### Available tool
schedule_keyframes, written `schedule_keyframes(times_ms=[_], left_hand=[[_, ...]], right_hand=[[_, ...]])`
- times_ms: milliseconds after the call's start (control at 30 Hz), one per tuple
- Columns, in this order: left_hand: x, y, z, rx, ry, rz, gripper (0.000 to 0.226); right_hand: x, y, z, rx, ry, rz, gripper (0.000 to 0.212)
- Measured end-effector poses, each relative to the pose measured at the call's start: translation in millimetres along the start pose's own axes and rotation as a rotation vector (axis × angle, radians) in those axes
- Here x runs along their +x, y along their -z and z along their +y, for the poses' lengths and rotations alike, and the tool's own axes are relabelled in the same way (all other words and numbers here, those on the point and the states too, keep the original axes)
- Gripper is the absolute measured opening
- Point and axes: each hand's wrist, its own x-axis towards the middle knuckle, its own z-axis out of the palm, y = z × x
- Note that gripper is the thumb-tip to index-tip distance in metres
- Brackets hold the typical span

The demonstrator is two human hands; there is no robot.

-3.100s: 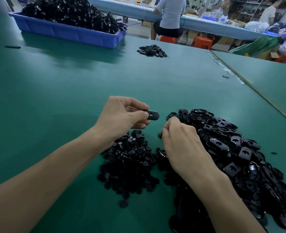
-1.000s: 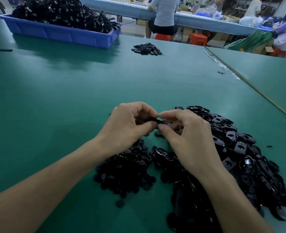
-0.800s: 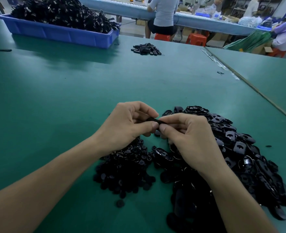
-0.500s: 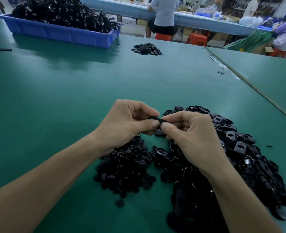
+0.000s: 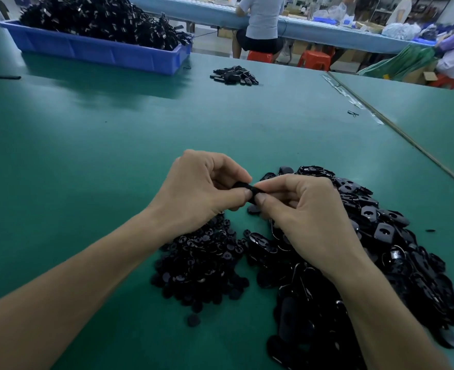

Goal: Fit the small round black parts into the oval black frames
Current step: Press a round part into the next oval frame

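- Pinching one piece from both sides now, are they?
- Yes. In the head view the left hand (image 5: 201,193) and the right hand (image 5: 308,217) are meeting above the green counter (image 5: 86,156). Their fingers (image 5: 236,194) are clamping together on a single oval black plastic frame (image 5: 249,192), which is hovering just over the piles. A few seconds ago the left hand was holding that frame alone while the right was reaching down among the piles.
- So the right is bringing a small round black part?
- I am judging so, but the thumbs are hiding it. The pile of small round black parts (image 5: 201,263) is lying under the left wrist, and the heap of oval black frames (image 5: 380,236) is lying beside the right hand.
- And during the last second?
- The hands are hardly shifting, so the pressing-in is probably finishing. Whether the part is seating, I cannot tell.
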Motion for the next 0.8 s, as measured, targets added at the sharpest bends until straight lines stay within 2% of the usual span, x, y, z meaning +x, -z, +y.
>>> schedule_keyframes(times_ms=[100,133,233,333,633,800], left_hand=[[5.5,7.5,-7.9,0.0,0.009,0.055,0.018],[7.6,10.5,-12.3,0.006,0.033,0.096,0.019],[13.1,19.7,-27.7,0.04,0.12,0.239,0.02],[18.0,28.3,-40.9,0.047,0.158,0.332,0.022],[21.1,39.4,-56.9,0.234,0.222,0.428,0.015],[18.6,44.2,-55.8,0.409,0.272,0.416,0.016]], right_hand=[[-4.0,-3.3,-2.7,-0.189,0.052,0.024,0.028],[-5.5,-4.4,-4.1,-0.284,0.072,0.009,0.027],[-8.9,-4.7,-6.0,-0.509,0.07,-0.139,0.012],[-10.9,-2.6,-7.8,-0.632,0.003,-0.285,0.013],[-14.5,-3.7,-13.0,-0.702,-0.017,-0.348,0.02],[-17.4,-2.6,-14.2,-0.684,-0.025,-0.298,0.024]])
